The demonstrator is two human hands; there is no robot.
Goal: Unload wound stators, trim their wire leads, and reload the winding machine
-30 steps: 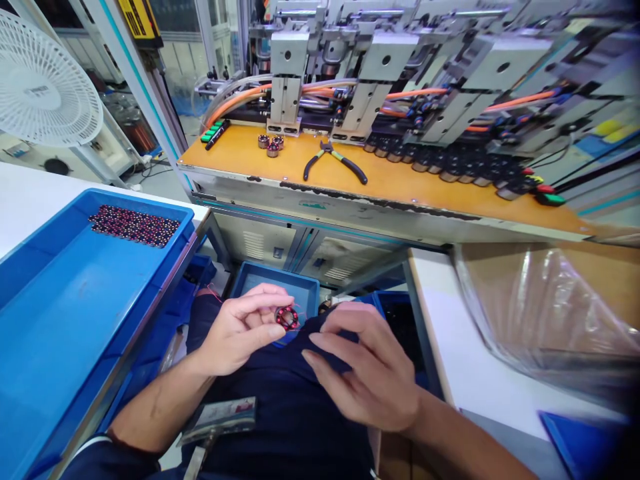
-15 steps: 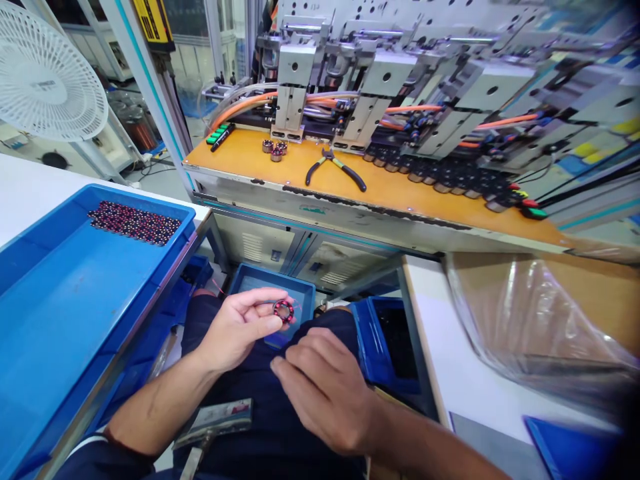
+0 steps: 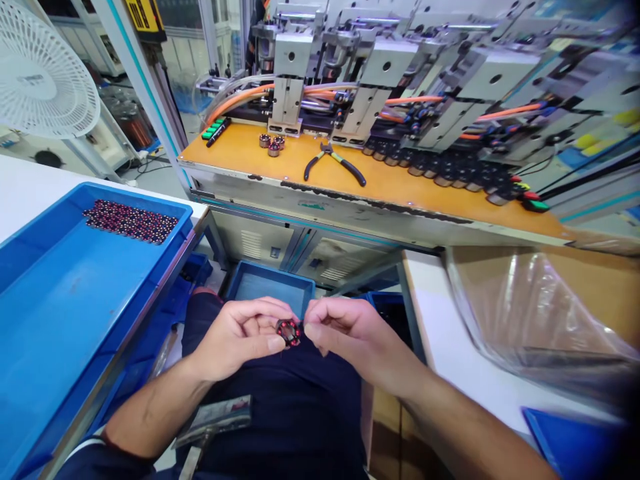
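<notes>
A small ring-shaped motor stator (image 3: 289, 333), black with red windings, is pinched between the thumb and fingers of my left hand (image 3: 245, 330) above my lap. Its round opening faces up toward me. At the stator's right edge, my right hand (image 3: 350, 327) is closed, thumb against fingertips. What those fingers grip, perhaps a wire end or the stator's rim, is too small to make out. Many similar stators (image 3: 131, 221) lie packed together in the far corner of the large blue tray (image 3: 65, 287) on my left.
On the orange bench (image 3: 230, 157) ahead lie pliers (image 3: 327, 162), a few stators (image 3: 273, 147), green-capped markers (image 3: 215, 131) and a row of dark cylindrical parts (image 3: 440, 172). Behind stands a machine (image 3: 290, 87). A blue bin (image 3: 270, 283) sits below; plastic-covered cardboard (image 3: 530, 300) is at right.
My right hand has risen and turned, and its fingertips now meet the stator's right side. The left hand still holds the stator, slightly lower and tilted differently.
</notes>
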